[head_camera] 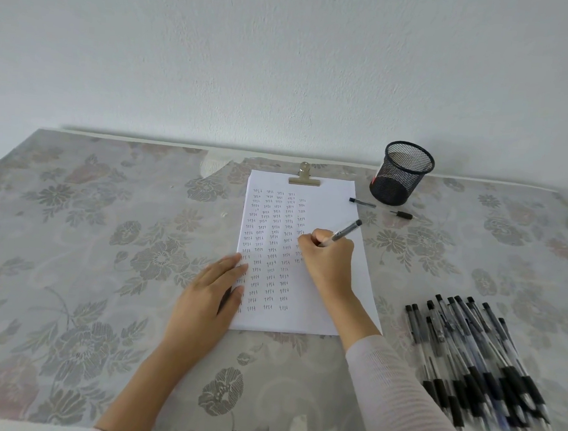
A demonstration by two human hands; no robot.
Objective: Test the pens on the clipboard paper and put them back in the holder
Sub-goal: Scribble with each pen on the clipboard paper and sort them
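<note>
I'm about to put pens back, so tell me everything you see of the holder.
The holder is a round black wire-mesh cup, standing mouth up on the table near the wall, right of the clipboard's clip. Nothing sticks out of its top; a small red-and-white patch shows through its lower left mesh. Only the table touches it.

Paper w/ rows of tiny handwritten marks; not legible
</note>
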